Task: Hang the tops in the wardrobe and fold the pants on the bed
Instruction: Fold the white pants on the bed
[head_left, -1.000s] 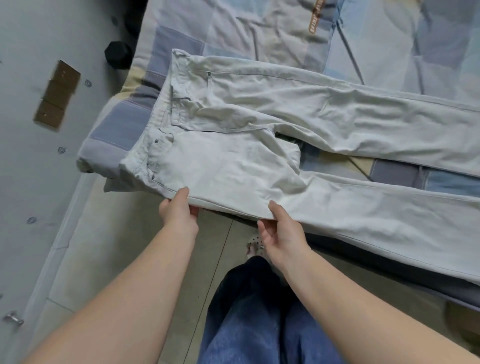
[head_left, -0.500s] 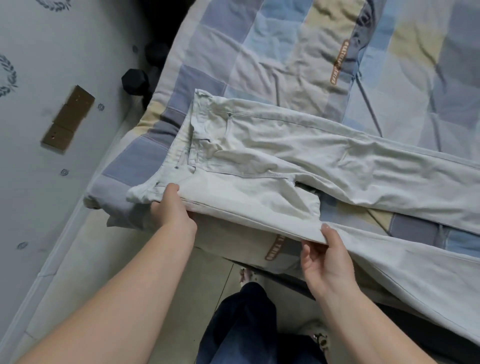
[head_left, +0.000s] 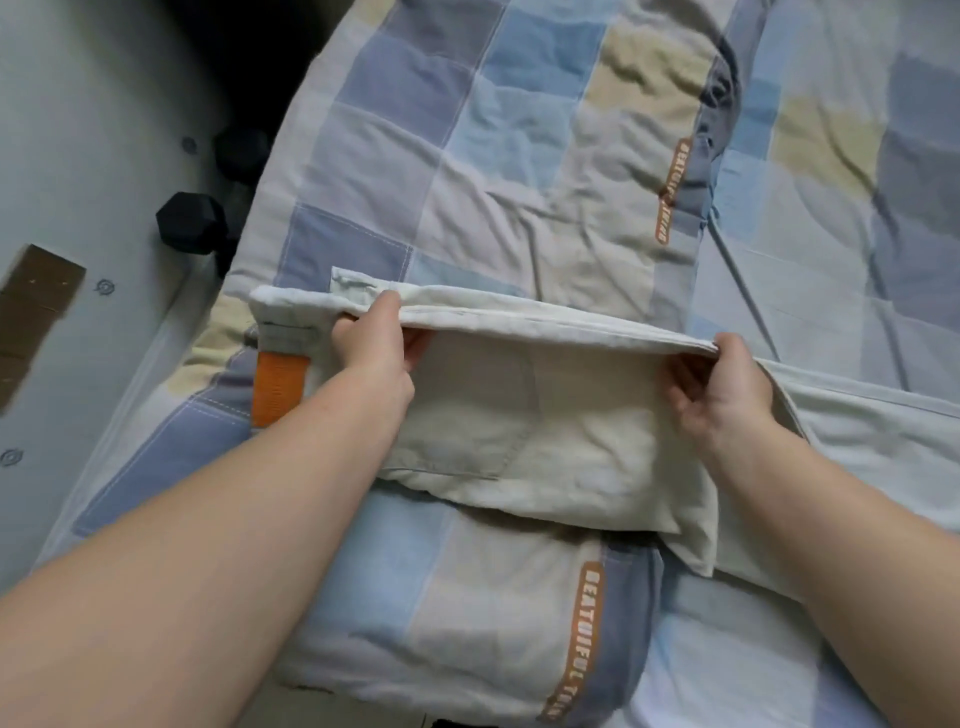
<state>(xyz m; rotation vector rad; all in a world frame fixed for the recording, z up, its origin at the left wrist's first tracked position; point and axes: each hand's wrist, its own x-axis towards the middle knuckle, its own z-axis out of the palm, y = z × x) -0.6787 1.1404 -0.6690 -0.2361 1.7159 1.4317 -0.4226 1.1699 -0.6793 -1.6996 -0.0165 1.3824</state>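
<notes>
Pale off-white pants (head_left: 524, 431) lie across the bed, their near half lifted and turned over the far half, so a back pocket faces me. My left hand (head_left: 374, 343) grips the raised edge near the waistband. My right hand (head_left: 722, 384) pinches the same edge further along, near the crotch. The legs run off to the right edge of the view. An orange tag (head_left: 278, 384) shows at the waistband on the left.
The bed carries a checked blue, grey and beige quilt (head_left: 519, 156) with orange lettered strips. A black dumbbell (head_left: 189, 223) lies on the floor by the bed's left side, next to a pale wall with a brown patch (head_left: 31, 306).
Both hands have lifted the near side of the pants and carried it away from me over the far side. My view has moved closer over the bed.
</notes>
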